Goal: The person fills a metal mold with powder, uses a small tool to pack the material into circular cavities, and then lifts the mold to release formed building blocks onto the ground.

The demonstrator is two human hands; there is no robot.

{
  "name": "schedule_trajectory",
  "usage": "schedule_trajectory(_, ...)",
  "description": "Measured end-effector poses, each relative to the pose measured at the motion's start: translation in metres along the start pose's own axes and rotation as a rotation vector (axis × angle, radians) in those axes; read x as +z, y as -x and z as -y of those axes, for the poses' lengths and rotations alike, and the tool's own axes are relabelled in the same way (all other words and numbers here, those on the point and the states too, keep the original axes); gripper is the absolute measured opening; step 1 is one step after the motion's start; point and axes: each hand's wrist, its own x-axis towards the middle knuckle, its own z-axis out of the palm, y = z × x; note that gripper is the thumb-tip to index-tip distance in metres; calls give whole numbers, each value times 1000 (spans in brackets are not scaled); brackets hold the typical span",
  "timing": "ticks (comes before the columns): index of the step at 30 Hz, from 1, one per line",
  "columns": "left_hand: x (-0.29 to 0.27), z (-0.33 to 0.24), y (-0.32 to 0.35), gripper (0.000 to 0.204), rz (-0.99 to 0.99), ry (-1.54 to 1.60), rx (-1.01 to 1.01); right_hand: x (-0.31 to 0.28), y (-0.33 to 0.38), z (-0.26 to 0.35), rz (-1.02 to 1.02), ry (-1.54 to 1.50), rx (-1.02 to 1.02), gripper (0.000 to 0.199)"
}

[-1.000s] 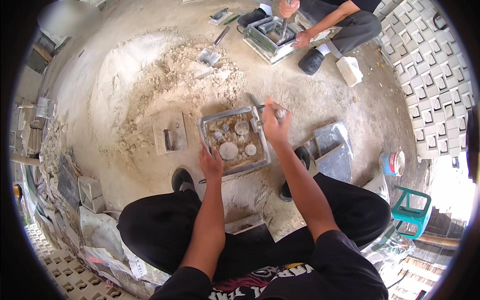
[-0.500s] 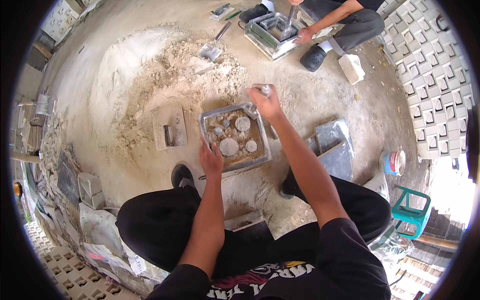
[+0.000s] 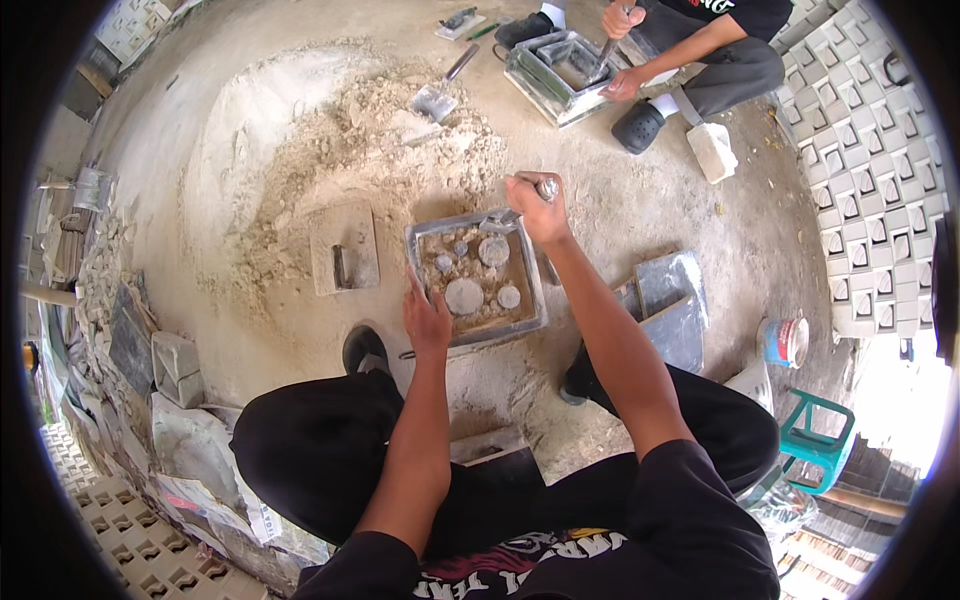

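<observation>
A square grey mould frame (image 3: 540, 297) lies on the dusty floor before me, holding sandy material. Inside it sit several round discs, among them a large pale disc (image 3: 464, 296), with lumps of sand between them. My left hand (image 3: 428, 320) grips the frame's left wall, thumb on the inner side and fingers outside. Closed in a fist, my right hand (image 3: 538, 208) holds a small trowel (image 3: 497, 224) above the far right corner. The handle's end sticks out of the fist, and the flat blade is at the frame's far inner side.
Left of the frame lies a board with a handle (image 3: 358, 250). Beyond spreads a sand heap (image 3: 350, 140) with a shovel (image 3: 435, 103). A co-worker at far right works at another mould (image 3: 540, 85). Grey slabs (image 3: 672, 300), a bucket (image 3: 785, 342) and a green stool (image 3: 818, 437) stand right.
The whole view has shifted slightly. My trowel blade has moved a little left along the frame's far side. My left hand keeps its place on the frame.
</observation>
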Motion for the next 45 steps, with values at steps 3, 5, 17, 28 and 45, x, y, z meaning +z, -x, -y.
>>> schedule_trajectory(3, -1, -1, -1, 63, -3, -7, 9, 0, -8, -11, -49, -185, -29, 21)
schedule_trajectory(5, -2, 9, -2, 63, -43, -9, 32, 11, 9, -19, -91, 162, -77, 22)
schedule_trajectory(17, 1, 0, -4, 62, 3, 34, -5, -35, -12, -14, 113, -64, 156, 18)
schedule_trajectory(28, -2, 12, 2, 65, 39, -4, -50, -14, -4, 7, 241, 410, -202, 29)
schedule_trajectory(45, 2, -3, -3, 63, 20, 39, -6, 1, -21, -2, 121, 94, 47, 22)
